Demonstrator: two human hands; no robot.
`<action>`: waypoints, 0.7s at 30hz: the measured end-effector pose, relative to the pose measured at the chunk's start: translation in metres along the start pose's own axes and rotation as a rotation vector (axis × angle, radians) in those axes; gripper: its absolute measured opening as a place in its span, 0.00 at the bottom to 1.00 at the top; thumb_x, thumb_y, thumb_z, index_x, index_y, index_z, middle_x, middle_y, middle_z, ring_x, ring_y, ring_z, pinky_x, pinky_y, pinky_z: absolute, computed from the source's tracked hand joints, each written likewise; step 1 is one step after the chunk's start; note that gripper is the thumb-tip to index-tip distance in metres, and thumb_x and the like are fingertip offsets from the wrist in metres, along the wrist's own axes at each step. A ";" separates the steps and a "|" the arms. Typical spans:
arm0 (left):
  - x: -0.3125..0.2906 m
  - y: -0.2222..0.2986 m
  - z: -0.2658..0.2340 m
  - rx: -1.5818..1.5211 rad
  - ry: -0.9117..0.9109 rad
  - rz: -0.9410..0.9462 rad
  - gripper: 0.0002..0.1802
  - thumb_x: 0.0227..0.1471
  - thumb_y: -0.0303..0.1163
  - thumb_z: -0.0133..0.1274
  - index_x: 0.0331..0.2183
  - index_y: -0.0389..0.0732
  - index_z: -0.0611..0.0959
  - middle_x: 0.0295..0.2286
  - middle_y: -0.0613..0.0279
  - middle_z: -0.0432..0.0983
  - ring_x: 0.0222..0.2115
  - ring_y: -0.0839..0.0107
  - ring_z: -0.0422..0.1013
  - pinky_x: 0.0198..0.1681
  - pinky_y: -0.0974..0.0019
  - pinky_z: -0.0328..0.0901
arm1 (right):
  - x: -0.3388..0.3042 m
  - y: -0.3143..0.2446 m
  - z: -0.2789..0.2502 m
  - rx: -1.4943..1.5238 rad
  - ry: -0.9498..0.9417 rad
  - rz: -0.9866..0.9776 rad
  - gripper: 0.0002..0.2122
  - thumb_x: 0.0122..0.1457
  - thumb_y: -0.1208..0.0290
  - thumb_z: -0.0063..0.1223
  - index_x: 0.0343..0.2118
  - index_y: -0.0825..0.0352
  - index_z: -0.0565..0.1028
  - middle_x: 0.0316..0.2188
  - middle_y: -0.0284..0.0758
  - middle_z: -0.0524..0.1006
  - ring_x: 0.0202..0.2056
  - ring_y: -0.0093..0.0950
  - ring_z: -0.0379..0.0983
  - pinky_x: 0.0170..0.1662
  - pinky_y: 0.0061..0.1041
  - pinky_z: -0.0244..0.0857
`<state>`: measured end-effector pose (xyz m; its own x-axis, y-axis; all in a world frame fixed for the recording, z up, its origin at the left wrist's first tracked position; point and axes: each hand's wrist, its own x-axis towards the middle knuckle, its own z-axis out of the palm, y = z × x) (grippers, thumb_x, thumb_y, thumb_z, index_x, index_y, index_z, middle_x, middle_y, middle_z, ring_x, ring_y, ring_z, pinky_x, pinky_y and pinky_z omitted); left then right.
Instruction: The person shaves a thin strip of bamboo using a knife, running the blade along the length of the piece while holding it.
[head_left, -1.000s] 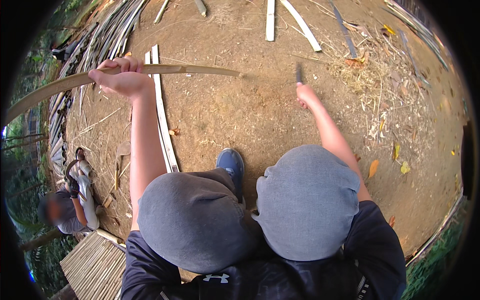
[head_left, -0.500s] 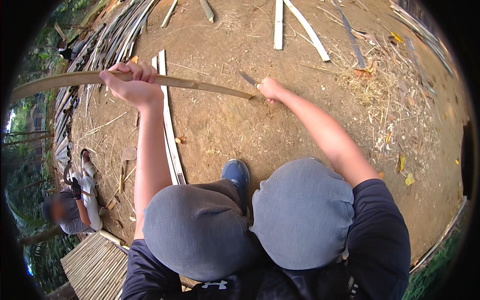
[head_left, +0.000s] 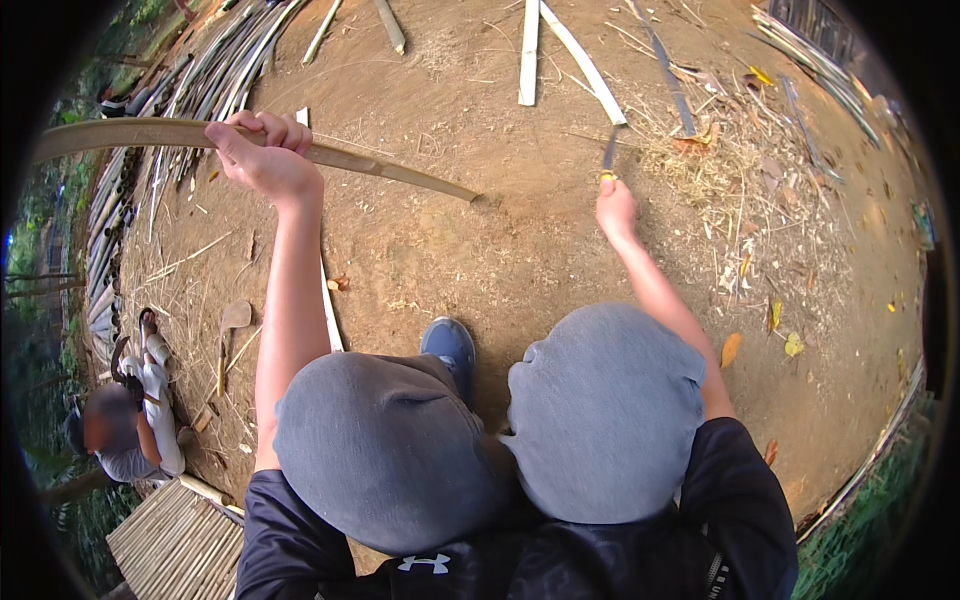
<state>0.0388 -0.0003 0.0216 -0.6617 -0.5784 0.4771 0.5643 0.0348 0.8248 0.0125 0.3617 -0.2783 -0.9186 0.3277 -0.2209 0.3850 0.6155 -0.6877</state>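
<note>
My left hand (head_left: 262, 155) is wrapped round a long brown bamboo strip (head_left: 395, 173). The strip runs from the far left edge across to the right, where its tip comes down at the bare soil. My right hand (head_left: 616, 208) grips a knife (head_left: 609, 158) by its handle, yellowish where it shows above the fist. The dark blade points away from me, apart from the strip, just short of a pale bamboo slat on the ground.
Pale split slats (head_left: 529, 60) lie at the far side. Shavings and dry straw (head_left: 735, 185) litter the right. A stack of bamboo strips (head_left: 225, 75) runs along the far left. A seated person (head_left: 150, 420) works at left, near a bamboo slat platform (head_left: 175, 540) and a flat-bladed tool (head_left: 236, 316).
My right hand has swung the knife away from the strip's tip, to the right, and the blade has turned to point away from me. My left hand keeps its hold on the strip.
</note>
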 end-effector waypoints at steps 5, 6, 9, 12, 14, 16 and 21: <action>-0.004 0.005 -0.001 -0.054 -0.040 -0.002 0.30 0.63 0.63 0.37 0.26 0.44 0.62 0.14 0.72 0.50 0.12 0.80 0.46 0.16 0.70 0.43 | -0.012 -0.028 0.011 -0.196 -0.348 -0.161 0.17 0.68 0.57 0.41 0.42 0.66 0.75 0.40 0.48 0.79 0.45 0.47 0.75 0.48 0.46 0.66; -0.006 0.000 0.000 -0.082 -0.053 -0.022 0.30 0.63 0.63 0.37 0.26 0.44 0.63 0.14 0.72 0.50 0.13 0.79 0.46 0.16 0.70 0.43 | -0.009 -0.020 0.014 -0.241 -0.410 -0.147 0.17 0.67 0.57 0.41 0.43 0.66 0.75 0.41 0.49 0.79 0.46 0.47 0.75 0.49 0.46 0.66; 0.000 0.003 -0.009 -0.125 -0.058 -0.051 0.30 0.63 0.62 0.37 0.27 0.43 0.65 0.15 0.71 0.52 0.13 0.79 0.48 0.16 0.69 0.45 | -0.007 -0.006 0.015 -0.283 -0.315 0.002 0.18 0.66 0.58 0.44 0.47 0.68 0.74 0.47 0.50 0.77 0.50 0.47 0.74 0.51 0.46 0.66; 0.000 0.005 -0.009 -0.115 -0.019 -0.044 0.30 0.64 0.61 0.37 0.27 0.43 0.65 0.14 0.71 0.51 0.13 0.79 0.47 0.16 0.69 0.45 | -0.009 -0.002 0.007 -0.209 -0.279 0.139 0.18 0.66 0.58 0.44 0.49 0.69 0.72 0.48 0.51 0.76 0.50 0.48 0.73 0.52 0.46 0.65; -0.003 0.009 -0.008 -0.086 0.010 -0.046 0.29 0.65 0.60 0.35 0.25 0.44 0.64 0.14 0.71 0.50 0.13 0.78 0.47 0.17 0.69 0.46 | -0.014 -0.008 0.004 -0.163 -0.270 0.108 0.19 0.66 0.58 0.44 0.51 0.69 0.69 0.47 0.51 0.76 0.50 0.49 0.73 0.52 0.45 0.65; -0.004 0.013 -0.010 -0.072 0.021 -0.041 0.29 0.65 0.59 0.33 0.25 0.45 0.63 0.14 0.70 0.50 0.14 0.76 0.47 0.19 0.69 0.47 | -0.030 -0.035 -0.001 -0.157 -0.238 -0.054 0.20 0.66 0.58 0.44 0.53 0.69 0.66 0.47 0.51 0.76 0.49 0.49 0.74 0.52 0.45 0.64; -0.013 -0.002 0.014 -0.199 0.017 0.030 0.29 0.65 0.59 0.33 0.25 0.44 0.64 0.19 0.67 0.56 0.18 0.73 0.53 0.22 0.66 0.55 | -0.036 -0.089 -0.014 0.115 -0.393 -0.259 0.17 0.67 0.61 0.43 0.51 0.67 0.64 0.42 0.40 0.73 0.38 0.32 0.74 0.38 0.35 0.69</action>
<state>0.0398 0.0184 0.0182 -0.6359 -0.5930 0.4939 0.6712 -0.1091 0.7332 0.0124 0.3050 -0.1997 -0.9558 -0.1347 -0.2613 0.1472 0.5504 -0.8219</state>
